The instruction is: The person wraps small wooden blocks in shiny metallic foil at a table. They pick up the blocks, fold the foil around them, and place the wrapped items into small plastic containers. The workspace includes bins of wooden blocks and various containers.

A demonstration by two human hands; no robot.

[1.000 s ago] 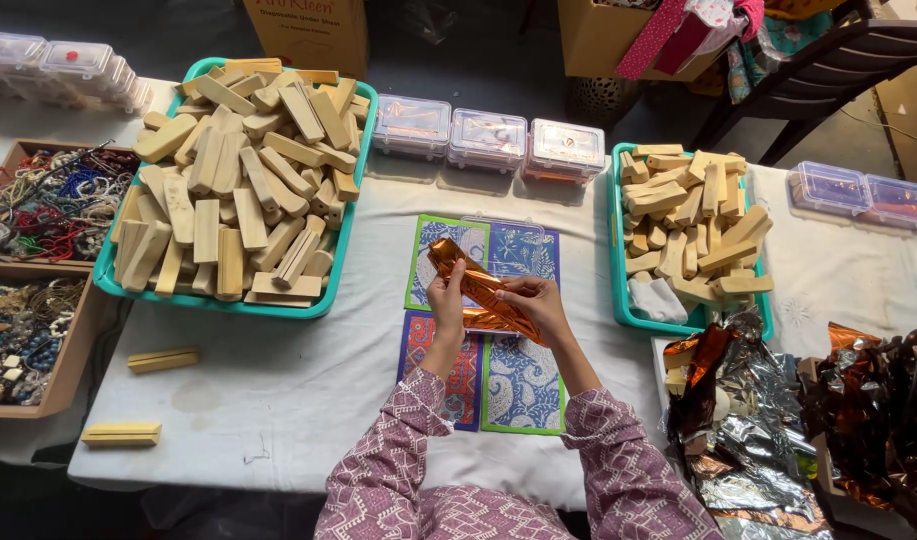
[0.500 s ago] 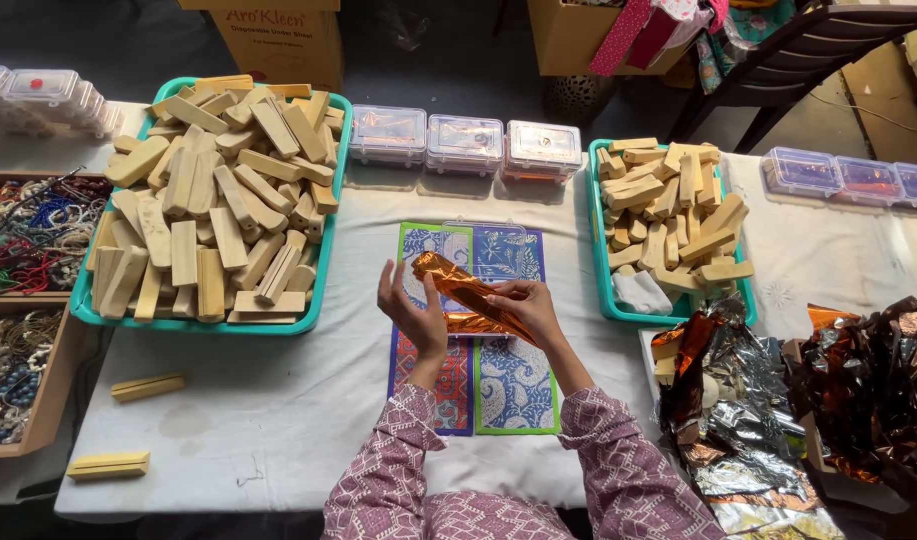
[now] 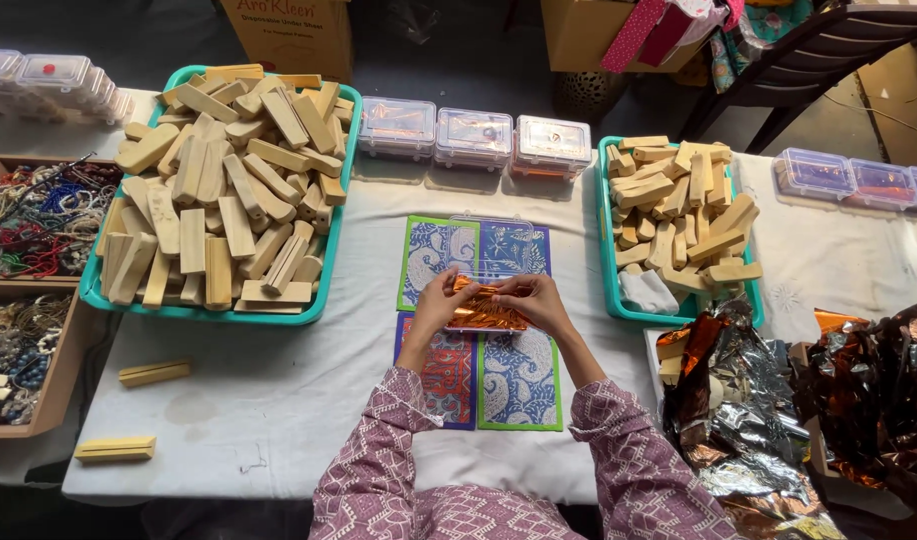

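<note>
A: What sits between the hands?

B: A small block wrapped in shiny orange foil [image 3: 487, 308], held just above the 4 patterned paper squares [image 3: 519, 380] at the middle of the white-clothed table [image 3: 279, 400]. A clear plastic case [image 3: 489, 285] seems to lie right under or behind it; I cannot tell whether they touch.

A: How will it handle?

B: I judge it light and stiff at the core, but the foil skin is thin, slick and easily creased or torn (it crinkles at every fold). Best taken by the 2 short ends, where the foil gathers, with light pressure.

A: And the fingers?

B: The left hand [image 3: 441, 300] pinches the left end, fingers curled close with the thumb underneath. The right hand [image 3: 535, 298] closes over the right end and top edge, its fingertips on the foil. Both are nearly shut on the wrapped piece, which spans the gap between them.

A: Around it?

B: A big teal tray of pale wooden blocks [image 3: 219, 190] to the left, a smaller teal tray [image 3: 679, 225] to the right, 3 clear lidded boxes [image 3: 476, 135] beyond, loose crumpled foil sheets [image 3: 779, 410] at the right, and bead trays [image 3: 24, 290] on the far left.
</note>
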